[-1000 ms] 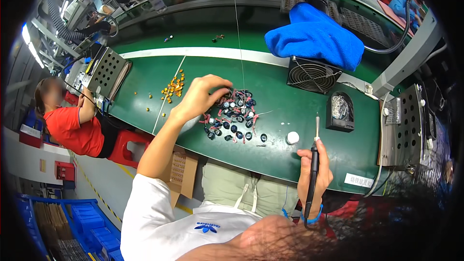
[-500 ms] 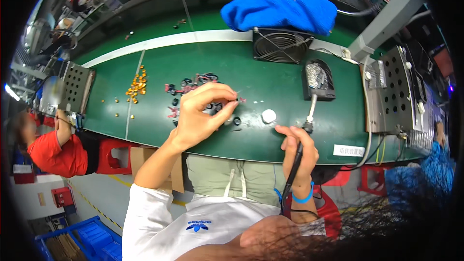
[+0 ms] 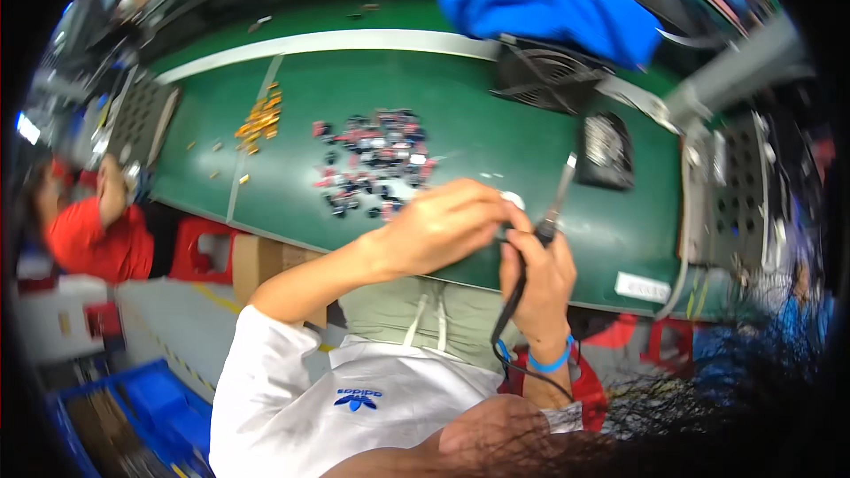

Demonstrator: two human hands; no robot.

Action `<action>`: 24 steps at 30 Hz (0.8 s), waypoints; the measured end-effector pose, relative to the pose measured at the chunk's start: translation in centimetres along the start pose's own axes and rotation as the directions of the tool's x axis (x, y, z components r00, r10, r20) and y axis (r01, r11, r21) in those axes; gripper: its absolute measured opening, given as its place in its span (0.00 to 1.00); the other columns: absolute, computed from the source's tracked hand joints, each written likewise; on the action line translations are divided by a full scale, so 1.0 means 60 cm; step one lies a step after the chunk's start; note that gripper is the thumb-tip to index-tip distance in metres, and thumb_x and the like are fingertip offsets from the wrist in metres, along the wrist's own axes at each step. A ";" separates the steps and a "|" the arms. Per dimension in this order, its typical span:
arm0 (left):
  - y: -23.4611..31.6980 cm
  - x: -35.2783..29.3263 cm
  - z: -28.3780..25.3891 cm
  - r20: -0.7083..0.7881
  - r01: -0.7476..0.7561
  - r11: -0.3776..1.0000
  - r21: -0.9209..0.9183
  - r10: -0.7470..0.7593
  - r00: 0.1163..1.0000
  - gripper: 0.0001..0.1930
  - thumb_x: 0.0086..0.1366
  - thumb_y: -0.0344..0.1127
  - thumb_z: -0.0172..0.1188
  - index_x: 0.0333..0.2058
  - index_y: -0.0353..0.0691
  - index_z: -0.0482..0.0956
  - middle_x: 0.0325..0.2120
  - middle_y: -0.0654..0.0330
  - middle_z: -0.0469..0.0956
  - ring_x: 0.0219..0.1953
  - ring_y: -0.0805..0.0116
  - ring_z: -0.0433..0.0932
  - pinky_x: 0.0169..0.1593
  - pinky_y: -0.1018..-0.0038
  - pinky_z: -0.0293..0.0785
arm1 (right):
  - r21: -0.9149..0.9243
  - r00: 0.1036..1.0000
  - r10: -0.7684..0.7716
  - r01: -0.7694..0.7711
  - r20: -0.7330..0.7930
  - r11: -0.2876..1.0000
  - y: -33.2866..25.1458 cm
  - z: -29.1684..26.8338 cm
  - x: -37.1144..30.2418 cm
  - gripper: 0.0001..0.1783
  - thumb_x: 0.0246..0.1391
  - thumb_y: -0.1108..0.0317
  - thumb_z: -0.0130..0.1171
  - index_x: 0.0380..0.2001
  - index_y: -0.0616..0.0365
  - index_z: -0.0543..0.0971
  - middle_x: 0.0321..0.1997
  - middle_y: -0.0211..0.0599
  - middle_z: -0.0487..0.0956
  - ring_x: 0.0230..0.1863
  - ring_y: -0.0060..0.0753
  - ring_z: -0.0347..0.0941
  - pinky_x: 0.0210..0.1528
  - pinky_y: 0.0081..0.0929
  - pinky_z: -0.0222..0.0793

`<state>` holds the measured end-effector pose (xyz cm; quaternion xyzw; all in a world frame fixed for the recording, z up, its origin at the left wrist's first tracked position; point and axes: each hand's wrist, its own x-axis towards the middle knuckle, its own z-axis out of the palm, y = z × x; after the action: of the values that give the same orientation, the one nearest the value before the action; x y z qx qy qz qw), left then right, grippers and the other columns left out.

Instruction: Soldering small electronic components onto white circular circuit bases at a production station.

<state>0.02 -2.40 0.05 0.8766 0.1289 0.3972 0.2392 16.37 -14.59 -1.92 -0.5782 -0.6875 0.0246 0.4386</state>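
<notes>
My right hand (image 3: 540,279) is closed round the dark handle of a soldering iron (image 3: 554,212), whose metal tip points up and away, beside the black holder. My left hand (image 3: 447,226) has its fingers pinched together and meets the right fingertips over the bench's near side. What the pinch holds is hidden and blurred. Just beyond the fingertips a small white round piece (image 3: 513,201) shows in part. To the left lies a pile of small black parts with reddish bits (image 3: 385,146), apart from the left fingers.
Small gold-coloured parts (image 3: 261,119) lie at the bench's left. A black holder with metallic filling (image 3: 606,150) stands right, near a black fan (image 3: 549,75) and blue cloth (image 3: 549,4). Perforated metal boxes (image 3: 739,195) flank the bench. A person in red (image 3: 97,235) sits left.
My left hand has moved right from the pile of black parts to meet my right hand. The soldering iron's tip has come away from the holder. The view has tilted and blurred.
</notes>
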 end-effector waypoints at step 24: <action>-0.177 -0.125 -0.314 -0.392 0.488 0.614 0.620 -0.297 0.871 0.11 0.60 0.24 0.65 0.42 0.34 0.85 0.37 0.52 0.86 0.40 0.58 0.86 0.47 0.68 0.81 | 0.061 0.992 0.019 -0.011 -0.124 0.998 0.019 0.007 -0.023 0.16 0.59 0.80 0.63 0.50 0.62 0.73 0.60 0.52 0.82 0.42 0.47 0.77 0.48 0.36 0.75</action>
<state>-19.55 9.53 0.49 0.7921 0.4890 0.3619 -0.0488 16.92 -15.13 -3.62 -0.5702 -0.6534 0.0125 0.4978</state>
